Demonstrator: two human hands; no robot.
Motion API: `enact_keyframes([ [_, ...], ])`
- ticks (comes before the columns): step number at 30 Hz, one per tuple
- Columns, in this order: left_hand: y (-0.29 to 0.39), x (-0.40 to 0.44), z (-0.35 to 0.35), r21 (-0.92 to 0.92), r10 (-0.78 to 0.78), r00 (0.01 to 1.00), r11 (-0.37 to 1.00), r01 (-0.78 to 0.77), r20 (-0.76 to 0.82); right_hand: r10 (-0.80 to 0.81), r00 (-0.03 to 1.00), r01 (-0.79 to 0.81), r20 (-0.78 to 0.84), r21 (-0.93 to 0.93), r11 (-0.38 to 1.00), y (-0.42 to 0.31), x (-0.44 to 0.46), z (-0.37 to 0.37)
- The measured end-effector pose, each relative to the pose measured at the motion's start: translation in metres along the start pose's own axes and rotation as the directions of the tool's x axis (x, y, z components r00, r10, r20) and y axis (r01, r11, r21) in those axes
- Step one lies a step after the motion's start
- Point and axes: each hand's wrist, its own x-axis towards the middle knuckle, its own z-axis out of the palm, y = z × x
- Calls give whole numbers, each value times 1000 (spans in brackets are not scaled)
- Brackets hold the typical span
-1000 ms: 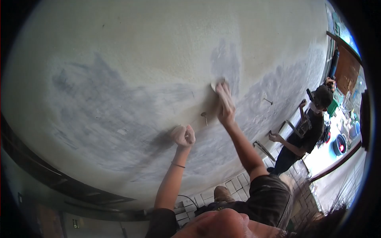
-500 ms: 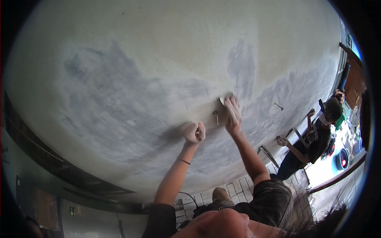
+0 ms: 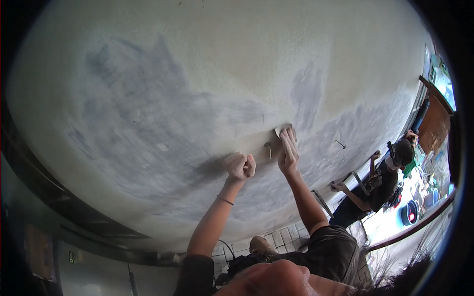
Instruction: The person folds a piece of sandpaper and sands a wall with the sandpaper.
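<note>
A pale wall (image 3: 232,59) with grey, dusty patches curves across the view. My right hand (image 3: 288,152) lies against it, fingers stretched together over a pale sheet of sandpaper (image 3: 281,129) whose edge shows above the fingertips. To its left, my left hand (image 3: 241,166) is curled into a fist close to the wall. Whatever that fist may hold is hidden inside the fingers. Pale dust coats both hands. Between them a metal hook (image 3: 268,149) sticks out of the wall.
A second hook (image 3: 340,144) juts from the wall farther right. Beyond it a co-worker (image 3: 380,185) in dark clothes and a cap has hands near the wall, beside a metal frame (image 3: 323,202). A bucket (image 3: 410,213) stands at the right. Pale tiles (image 3: 282,237) lie below.
The view has turned slightly, so the co-worker and doorway sit lower and more to the left. My right hand has shifted a little lower in the view with the sandpaper; my left fist has hardly moved.
</note>
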Motion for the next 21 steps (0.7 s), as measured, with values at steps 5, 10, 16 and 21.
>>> enact_keyframes([
  [5, 3, -7, -2, 10, -55, 998, 998, 55, 18, -93, 994, 90, -66, -39, 995, -6, 139, -3],
  [10, 3, -5, -4, 22, -35, 998, 999, 34, 52, 9, 987, -14, -163, -25, 1000, -4, 131, 0],
  [16, 0, -6, 2, 19, -18, 1000, 1000, 17, 21, 56, 997, -60, -56, -72, 996, -19, 11, 3],
  [21, 3, -6, -3, -4, -33, 998, 999, 33, 50, 1, 982, -21, -191, -101, 995, 10, 156, -13],
])
